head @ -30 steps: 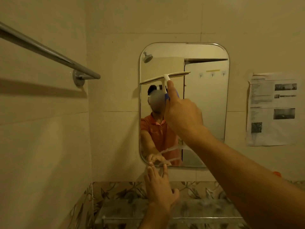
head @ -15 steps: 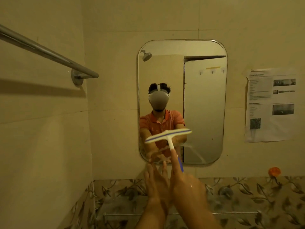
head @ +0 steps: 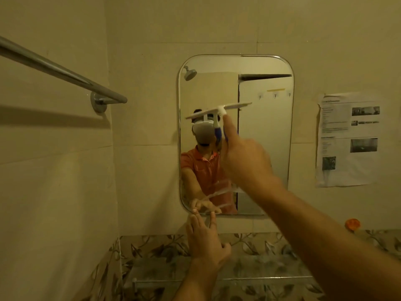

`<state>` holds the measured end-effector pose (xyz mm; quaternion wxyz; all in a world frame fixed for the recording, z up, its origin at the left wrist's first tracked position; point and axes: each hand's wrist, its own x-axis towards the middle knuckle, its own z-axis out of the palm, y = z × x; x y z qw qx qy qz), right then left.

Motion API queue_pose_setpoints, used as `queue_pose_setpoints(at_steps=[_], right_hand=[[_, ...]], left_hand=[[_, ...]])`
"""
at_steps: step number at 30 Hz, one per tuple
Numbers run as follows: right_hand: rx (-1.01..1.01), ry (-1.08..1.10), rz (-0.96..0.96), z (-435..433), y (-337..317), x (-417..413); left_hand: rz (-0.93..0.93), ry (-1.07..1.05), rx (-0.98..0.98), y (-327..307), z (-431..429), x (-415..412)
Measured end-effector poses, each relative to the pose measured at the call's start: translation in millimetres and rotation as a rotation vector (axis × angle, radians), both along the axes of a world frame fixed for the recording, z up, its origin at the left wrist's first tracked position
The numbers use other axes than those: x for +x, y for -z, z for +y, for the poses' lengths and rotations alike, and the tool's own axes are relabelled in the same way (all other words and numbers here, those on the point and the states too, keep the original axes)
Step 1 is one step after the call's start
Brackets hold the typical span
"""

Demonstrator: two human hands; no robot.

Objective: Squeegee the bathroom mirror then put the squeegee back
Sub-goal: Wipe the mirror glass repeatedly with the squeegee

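A rounded rectangular mirror point(head: 264, 135) hangs on the beige tiled wall. My right hand point(head: 245, 157) grips the blue handle of a white squeegee point(head: 219, 110), index finger stretched along the neck. The blade lies almost level, tilted up to the right, against the mirror's left half at mid height. My left hand point(head: 205, 237) rests flat with fingers apart against the wall just under the mirror's lower left corner, holding nothing. Wet streaks show low on the glass.
A metal towel rail point(head: 65, 72) juts from the left wall at head height. Printed paper sheets point(head: 347, 140) are stuck right of the mirror. A glass shelf point(head: 238, 276) runs below, over leaf-patterned tiles. An orange object point(head: 352, 223) sits at the right.
My right hand has carried the squeegee from the mirror's bottom edge back up to mid height. The left hand has stayed under the mirror.
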<state>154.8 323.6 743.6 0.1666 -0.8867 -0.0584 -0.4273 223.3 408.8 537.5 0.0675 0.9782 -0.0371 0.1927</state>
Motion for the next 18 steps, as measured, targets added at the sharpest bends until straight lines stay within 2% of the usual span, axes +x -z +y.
queue_pose_setpoints(at_steps=[3,5,11,14,18], right_hand=[[-0.045,0.092,0.02,-2,-33,2],[-0.057,0.131,0.039,-2,-31,5],[0.068,0.092,0.124,-5,45,2],[0.093,0.086,0.195,-6,87,-6],[0.099,0.049,0.255,-4,127,-21]], left_hand=[[0.014,-0.017,0.059,-1,-1,-3],[0.005,-0.022,0.074,1,0,-3],[0.006,-0.01,0.06,2,-2,-3],[-0.103,0.018,-0.044,10,2,-2],[-0.029,0.052,-0.063,13,1,4]])
